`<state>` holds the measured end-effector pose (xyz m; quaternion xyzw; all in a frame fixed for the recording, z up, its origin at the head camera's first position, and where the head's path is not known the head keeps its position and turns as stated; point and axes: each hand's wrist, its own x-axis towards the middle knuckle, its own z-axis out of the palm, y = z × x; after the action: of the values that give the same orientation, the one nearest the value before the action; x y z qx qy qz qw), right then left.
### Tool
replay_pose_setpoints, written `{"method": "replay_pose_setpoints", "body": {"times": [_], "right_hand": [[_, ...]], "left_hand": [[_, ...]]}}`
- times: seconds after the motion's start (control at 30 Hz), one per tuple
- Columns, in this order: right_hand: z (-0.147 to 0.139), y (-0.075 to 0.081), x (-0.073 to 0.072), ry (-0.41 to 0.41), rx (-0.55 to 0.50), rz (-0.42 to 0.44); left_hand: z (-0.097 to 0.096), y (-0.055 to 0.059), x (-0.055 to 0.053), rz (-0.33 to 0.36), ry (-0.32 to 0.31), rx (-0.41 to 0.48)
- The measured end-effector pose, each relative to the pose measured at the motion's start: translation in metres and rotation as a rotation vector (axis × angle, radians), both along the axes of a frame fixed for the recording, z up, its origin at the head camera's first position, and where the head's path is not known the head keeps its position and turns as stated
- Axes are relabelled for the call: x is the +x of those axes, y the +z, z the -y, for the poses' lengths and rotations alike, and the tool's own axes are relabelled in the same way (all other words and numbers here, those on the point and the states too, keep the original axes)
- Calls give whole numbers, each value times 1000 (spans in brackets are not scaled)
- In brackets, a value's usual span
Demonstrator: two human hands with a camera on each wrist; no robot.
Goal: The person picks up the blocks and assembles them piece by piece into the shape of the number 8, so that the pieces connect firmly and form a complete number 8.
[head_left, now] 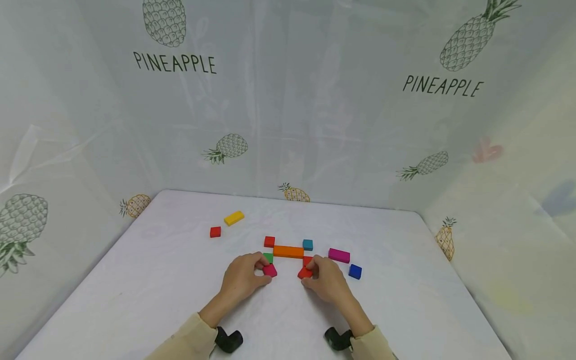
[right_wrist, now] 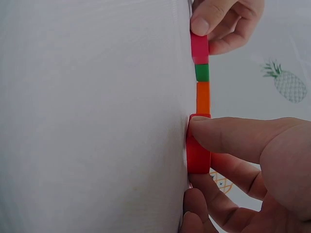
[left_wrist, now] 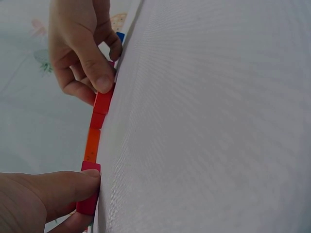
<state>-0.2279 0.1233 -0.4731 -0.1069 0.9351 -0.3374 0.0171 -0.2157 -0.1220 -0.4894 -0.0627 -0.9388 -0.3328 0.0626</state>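
Observation:
My left hand (head_left: 243,276) pinches a pink block (head_left: 270,270) with slanted sides, just in front of a small green block (head_left: 268,257). Opposite it, my right hand (head_left: 329,280) grips a red block (head_left: 304,273) of similar shape between thumb and fingers. A red cube (head_left: 308,260) lies right behind that one, partly covered by the fingers. Between the two sides runs a long orange block (head_left: 288,252). Another red cube (head_left: 269,242) sits at its back left corner, a teal cube (head_left: 308,245) at its back right corner. In the right wrist view, the pink block meets the green block (right_wrist: 202,73).
To the right lie a magenta bar (head_left: 339,255) and a blue cube (head_left: 355,271). Farther back on the left are a yellow bar (head_left: 234,218) and a separate red cube (head_left: 215,232). A pineapple-print curtain (head_left: 288,110) hangs behind the white table (head_left: 135,300).

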Motion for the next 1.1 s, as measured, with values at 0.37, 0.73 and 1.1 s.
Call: {"method": "replay_pose_setpoints", "body": {"times": [0.37, 0.73, 1.1], "right_hand": [[0, 0, 0, -4, 7, 2], [0, -1, -1, -6, 4, 3], [-1, -1, 0, 6, 1, -11]], "left_hand": [[0, 0, 0, -3, -3, 4], [0, 0, -1, -5, -8, 8], [1, 1, 0, -15, -15, 8]]}}
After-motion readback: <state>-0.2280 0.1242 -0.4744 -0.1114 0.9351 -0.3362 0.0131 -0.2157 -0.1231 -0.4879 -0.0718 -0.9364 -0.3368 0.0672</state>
